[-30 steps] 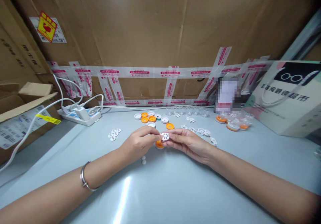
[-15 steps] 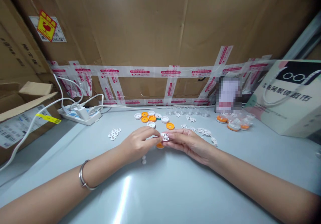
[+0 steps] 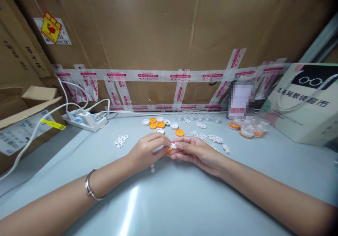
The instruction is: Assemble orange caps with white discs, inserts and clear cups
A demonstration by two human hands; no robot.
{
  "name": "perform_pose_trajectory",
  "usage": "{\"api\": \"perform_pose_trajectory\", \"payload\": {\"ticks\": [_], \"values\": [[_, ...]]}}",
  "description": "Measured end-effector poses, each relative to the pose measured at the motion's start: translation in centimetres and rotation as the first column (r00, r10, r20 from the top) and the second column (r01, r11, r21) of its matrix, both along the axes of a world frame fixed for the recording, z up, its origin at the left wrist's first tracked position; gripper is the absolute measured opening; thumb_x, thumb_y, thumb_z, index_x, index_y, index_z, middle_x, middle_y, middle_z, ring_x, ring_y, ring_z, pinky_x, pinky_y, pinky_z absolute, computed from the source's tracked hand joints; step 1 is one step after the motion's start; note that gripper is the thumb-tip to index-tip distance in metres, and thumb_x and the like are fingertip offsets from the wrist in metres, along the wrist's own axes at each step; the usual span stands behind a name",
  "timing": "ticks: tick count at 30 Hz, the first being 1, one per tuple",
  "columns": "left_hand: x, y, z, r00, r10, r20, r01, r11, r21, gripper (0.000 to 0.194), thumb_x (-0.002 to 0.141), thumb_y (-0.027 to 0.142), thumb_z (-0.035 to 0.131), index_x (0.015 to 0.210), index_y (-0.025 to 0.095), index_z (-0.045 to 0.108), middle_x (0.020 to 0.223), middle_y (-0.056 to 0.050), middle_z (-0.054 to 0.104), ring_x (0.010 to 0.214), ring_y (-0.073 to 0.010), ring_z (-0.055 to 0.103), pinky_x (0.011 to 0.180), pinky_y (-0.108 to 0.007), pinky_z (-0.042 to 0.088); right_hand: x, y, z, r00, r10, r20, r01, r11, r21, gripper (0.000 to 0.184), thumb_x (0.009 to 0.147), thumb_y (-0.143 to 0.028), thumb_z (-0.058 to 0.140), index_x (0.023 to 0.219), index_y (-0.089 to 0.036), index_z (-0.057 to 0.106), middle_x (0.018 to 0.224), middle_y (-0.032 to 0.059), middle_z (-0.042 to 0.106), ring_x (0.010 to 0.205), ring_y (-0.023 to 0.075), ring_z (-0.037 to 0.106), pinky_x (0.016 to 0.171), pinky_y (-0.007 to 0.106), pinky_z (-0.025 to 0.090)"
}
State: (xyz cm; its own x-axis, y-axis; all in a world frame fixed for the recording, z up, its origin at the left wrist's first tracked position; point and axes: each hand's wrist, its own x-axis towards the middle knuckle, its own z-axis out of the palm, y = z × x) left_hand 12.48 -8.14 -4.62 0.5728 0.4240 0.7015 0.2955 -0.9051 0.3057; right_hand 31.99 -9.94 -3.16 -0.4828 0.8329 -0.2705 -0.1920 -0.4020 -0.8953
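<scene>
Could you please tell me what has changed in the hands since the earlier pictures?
The small white part between the left hand and the right hand has turned: its openwork face showed before, but now it looks tilted and partly hidden. Both hands still hold it; nothing was visibly let go. The front orange ring and the white pegs stayed put.

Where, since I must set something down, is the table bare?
Bare: the near table, between left forearm and right forearm; also between right forearm and bag. Crowded: beyond left hand and right hand, with discs and white parts; also beside the bag, with orange-and-clear pieces.
</scene>
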Motion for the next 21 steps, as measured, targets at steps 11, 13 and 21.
{"api": "perform_pose_trajectory", "payload": {"ticks": [11, 13, 21], "values": [[1.1, -0.2, -0.1, 0.950, 0.212, 0.230, 0.163, 0.295, -0.942, 0.024, 0.067, 0.030, 0.072, 0.077, 0.013, 0.059, 0.070, -0.004, 0.069, 0.068, -0.0135, 0.064, 0.060, -0.021, 0.045, -0.1, 0.4, -0.7, 0.959, -0.162, 0.235, 0.056, 0.914, 0.402, 0.028, 0.066, -0.036, 0.072, 0.086, -0.018, 0.068, 0.079, 0.0010, 0.070, 0.077, 0.0128, 0.065, 0.076, 0.026, 0.049], [1.1, -0.3, -0.1, 0.951, 0.210, 0.228, 0.160, 0.295, -0.942, 0.025, 0.067, 0.031, 0.072, 0.076, 0.012, 0.059, 0.071, -0.005, 0.069, 0.069, -0.0138, 0.065, 0.060, -0.021, 0.045, -0.3, 0.3, -0.7, 0.955, -0.178, 0.239, 0.067, 0.909, 0.411, 0.028, 0.065, -0.036, 0.072, 0.085, -0.018, 0.068, 0.077, 0.0012, 0.070, 0.078, 0.0143, 0.065, 0.076, 0.027, 0.049], [1.2, -0.4, 0.1, 0.940, 0.237, 0.246, 0.164, 0.317, -0.934, 0.021, 0.072, 0.031, 0.068, 0.076, 0.013, 0.059, 0.073, -0.005, 0.069, 0.068, -0.0120, 0.064, 0.059, -0.018, 0.042, -0.6, 0.1, -0.8, 0.953, -0.224, 0.202, 0.137, 0.918, 0.371, 0.026, 0.064, -0.038, 0.072, 0.078, -0.016, 0.067, 0.074, 0.0008, 0.068, 0.069, 0.0108, 0.061, 0.069, 0.025, 0.047]]}}
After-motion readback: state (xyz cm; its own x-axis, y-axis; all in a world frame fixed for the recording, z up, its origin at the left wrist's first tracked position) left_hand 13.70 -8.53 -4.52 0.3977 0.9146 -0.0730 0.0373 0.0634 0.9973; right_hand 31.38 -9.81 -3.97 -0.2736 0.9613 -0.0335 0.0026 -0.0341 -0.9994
